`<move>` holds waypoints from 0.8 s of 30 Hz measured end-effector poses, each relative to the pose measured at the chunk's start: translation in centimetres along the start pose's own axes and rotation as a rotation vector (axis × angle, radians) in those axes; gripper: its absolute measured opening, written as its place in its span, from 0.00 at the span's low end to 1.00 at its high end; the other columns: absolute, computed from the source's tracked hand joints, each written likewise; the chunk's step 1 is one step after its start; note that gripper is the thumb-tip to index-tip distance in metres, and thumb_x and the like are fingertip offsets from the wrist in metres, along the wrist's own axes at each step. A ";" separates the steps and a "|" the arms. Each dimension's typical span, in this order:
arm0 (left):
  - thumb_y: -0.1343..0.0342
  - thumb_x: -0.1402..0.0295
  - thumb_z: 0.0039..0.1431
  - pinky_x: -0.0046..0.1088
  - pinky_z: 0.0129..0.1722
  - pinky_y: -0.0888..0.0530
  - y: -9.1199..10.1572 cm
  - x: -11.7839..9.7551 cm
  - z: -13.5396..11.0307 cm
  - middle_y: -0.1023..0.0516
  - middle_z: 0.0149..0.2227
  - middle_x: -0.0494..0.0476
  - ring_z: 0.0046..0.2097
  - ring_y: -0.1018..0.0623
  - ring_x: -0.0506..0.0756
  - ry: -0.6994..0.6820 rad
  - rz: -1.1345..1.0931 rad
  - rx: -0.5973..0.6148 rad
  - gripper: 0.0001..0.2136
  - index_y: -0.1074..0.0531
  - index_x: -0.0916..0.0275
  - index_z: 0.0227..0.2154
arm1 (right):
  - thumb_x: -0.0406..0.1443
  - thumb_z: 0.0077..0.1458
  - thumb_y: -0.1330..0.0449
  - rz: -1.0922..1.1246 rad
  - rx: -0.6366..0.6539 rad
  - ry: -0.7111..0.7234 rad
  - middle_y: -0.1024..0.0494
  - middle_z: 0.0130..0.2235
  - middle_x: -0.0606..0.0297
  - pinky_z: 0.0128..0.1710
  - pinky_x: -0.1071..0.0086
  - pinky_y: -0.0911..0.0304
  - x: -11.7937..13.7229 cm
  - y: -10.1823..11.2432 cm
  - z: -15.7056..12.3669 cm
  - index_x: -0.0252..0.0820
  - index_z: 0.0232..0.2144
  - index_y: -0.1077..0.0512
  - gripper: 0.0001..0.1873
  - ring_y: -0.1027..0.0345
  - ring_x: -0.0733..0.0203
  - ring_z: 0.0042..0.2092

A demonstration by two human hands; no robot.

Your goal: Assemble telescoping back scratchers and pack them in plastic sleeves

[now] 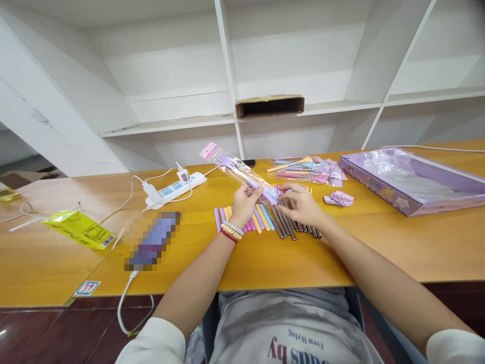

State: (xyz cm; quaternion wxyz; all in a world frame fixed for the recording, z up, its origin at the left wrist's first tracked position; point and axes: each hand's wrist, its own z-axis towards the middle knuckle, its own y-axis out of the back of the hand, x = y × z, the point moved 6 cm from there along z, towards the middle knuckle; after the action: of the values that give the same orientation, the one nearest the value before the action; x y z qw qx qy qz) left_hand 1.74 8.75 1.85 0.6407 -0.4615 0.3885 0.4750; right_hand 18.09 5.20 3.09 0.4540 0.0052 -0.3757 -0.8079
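My left hand is closed round a clear plastic sleeve that holds a purple fork-like utensil and carries a pink header card. The sleeve slants up and to the left above the wooden table. My right hand pinches the sleeve's lower end, fingers pressed together. Under both hands lie several pastel-handled utensils in a row, with several dark metal ones beside them.
A pile of packed utensils lies behind my hands. To the right are small pink cards and a purple box lined with plastic. At left are a white power strip, a yellow packet and a blurred-out object.
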 end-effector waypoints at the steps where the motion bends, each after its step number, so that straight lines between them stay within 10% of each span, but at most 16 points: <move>1: 0.36 0.60 0.45 0.29 0.30 0.25 0.0 0.0 0.0 0.24 0.26 0.54 0.26 0.24 0.50 0.009 -0.006 -0.004 0.17 0.31 0.66 0.34 | 0.39 0.50 0.40 0.006 -0.004 0.004 0.28 0.44 0.58 0.47 0.56 0.37 0.1 0.0 0.0 0.45 0.30 0.26 0.06 0.34 0.54 0.47; 24: 0.36 0.65 0.44 0.30 0.35 0.23 1.2 -0.1 0.4 0.26 0.31 0.51 0.32 0.23 0.50 0.041 -0.209 -0.120 0.16 0.36 0.64 0.32 | 0.41 0.53 0.42 -0.015 0.029 -0.063 0.29 0.43 0.56 0.48 0.57 0.40 -0.9 0.3 0.0 0.41 0.29 0.29 0.09 0.36 0.54 0.47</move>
State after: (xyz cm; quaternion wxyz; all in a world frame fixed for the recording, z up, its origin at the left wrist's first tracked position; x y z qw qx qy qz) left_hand 0.58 9.29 1.75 0.6498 -0.5466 0.3222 0.4184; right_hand 18.81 5.79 2.96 0.4357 -0.0111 -0.4016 -0.8054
